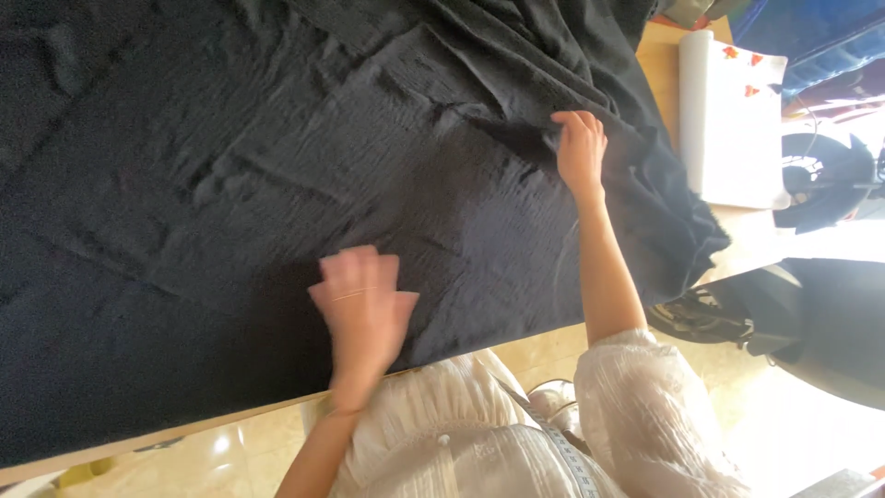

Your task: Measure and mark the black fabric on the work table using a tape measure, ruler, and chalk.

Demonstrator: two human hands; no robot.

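A large black crinkled cloth [230, 166] covers most of a wooden table [659, 55]. My left hand [361, 304] lies flat on the cloth near the table's front edge, fingers spread and blurred with motion. My right hand [580, 148] is further right, fingers pinched on a fold of the cloth where it bunches up. Beyond that hand the cloth gathers in a heap and hangs over the table's right end. I wear a white blouse [516, 433] with a measuring tape [562, 452] draped over it.
A white sheet with small red shapes [733, 120] lies on the table's right end past the cloth. A black fan-like object [820, 175] and a dark seat [830, 323] stand on the pale tiled floor [230, 452] to the right.
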